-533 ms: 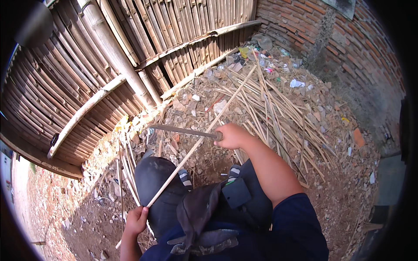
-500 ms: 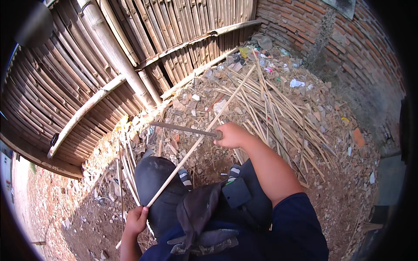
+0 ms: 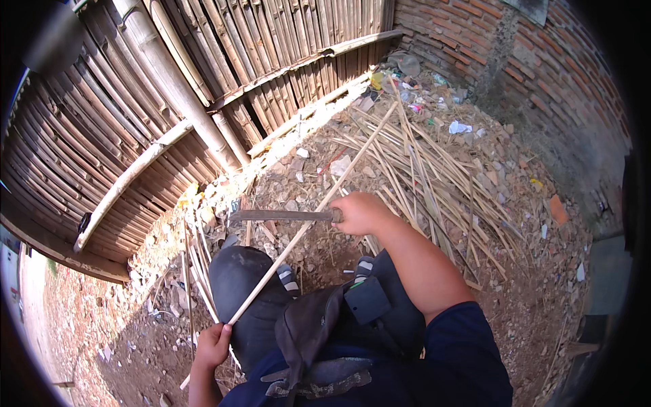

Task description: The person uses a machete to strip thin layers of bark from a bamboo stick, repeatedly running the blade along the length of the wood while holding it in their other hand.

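Observation:
A long pale bamboo strip (image 3: 285,251) slants from lower left to upper right across my bent left knee. My left hand (image 3: 213,344) grips its near end beside that knee. My right hand (image 3: 361,213) is closed round the handle of a machete (image 3: 281,215), whose dark blade points left and crosses the strip around its middle. The blade appears to lie over the strip; whether its edge touches cannot be made out. Beyond my right hand, a heap of similar bamboo strips (image 3: 434,183) lies on the ground. More strips (image 3: 198,264) lie left of my left knee.
A bamboo wall (image 3: 183,88) stands at far left, with a horizontal pole along it. At far right rises a brick wall (image 3: 542,68). Stones and bits of litter (image 3: 460,127) cover the ground. A black box (image 3: 367,300) rests on my right thigh.
The machete blade has turned so that its broad side shows and lies nearly level. My right hand has shifted slightly left. My left hand and the strip hardly move.

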{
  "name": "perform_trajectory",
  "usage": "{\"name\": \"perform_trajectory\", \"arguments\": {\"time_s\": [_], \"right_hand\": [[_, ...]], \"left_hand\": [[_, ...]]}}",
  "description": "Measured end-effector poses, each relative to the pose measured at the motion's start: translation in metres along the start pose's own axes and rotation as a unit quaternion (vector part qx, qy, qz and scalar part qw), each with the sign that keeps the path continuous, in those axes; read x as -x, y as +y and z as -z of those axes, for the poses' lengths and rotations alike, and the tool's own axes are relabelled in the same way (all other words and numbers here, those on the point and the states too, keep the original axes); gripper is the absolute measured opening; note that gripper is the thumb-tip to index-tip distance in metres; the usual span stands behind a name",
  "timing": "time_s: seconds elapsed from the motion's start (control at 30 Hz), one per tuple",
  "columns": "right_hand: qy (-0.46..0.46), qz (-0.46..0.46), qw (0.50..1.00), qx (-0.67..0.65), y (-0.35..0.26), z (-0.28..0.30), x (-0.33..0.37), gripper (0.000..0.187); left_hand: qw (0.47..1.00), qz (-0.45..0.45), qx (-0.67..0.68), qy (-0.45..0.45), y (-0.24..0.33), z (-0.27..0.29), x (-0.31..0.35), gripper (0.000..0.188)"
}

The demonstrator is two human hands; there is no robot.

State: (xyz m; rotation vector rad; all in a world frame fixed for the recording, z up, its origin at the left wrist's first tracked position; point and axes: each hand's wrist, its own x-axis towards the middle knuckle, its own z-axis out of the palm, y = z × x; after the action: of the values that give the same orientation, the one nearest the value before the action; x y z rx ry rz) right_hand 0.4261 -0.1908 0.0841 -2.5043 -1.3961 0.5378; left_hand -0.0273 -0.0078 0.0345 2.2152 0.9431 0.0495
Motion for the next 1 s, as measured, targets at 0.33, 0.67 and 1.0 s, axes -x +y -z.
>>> {"name": "perform_trajectory", "arguments": {"time_s": [0.33, 0.67, 1.0], "right_hand": [[0.007, 0.02, 0.998, -0.061, 0.016, -0.014, -0.014, 0.045], [0.031, 0.019, 0.999, -0.038, 0.021, -0.008, -0.013, 0.025], [0.049, -0.021, 0.998, -0.041, 0.021, -0.008, -0.007, 0.029]], "left_hand": [[1.0, 0.004, 0.018, -0.002, -0.006, -0.005, -0.004, 0.052], [1.0, -0.02, -0.002, -0.008, 0.006, -0.001, -0.004, 0.053], [1.0, -0.004, 0.026, -0.01, 0.001, -0.002, -0.004, 0.055]]}}
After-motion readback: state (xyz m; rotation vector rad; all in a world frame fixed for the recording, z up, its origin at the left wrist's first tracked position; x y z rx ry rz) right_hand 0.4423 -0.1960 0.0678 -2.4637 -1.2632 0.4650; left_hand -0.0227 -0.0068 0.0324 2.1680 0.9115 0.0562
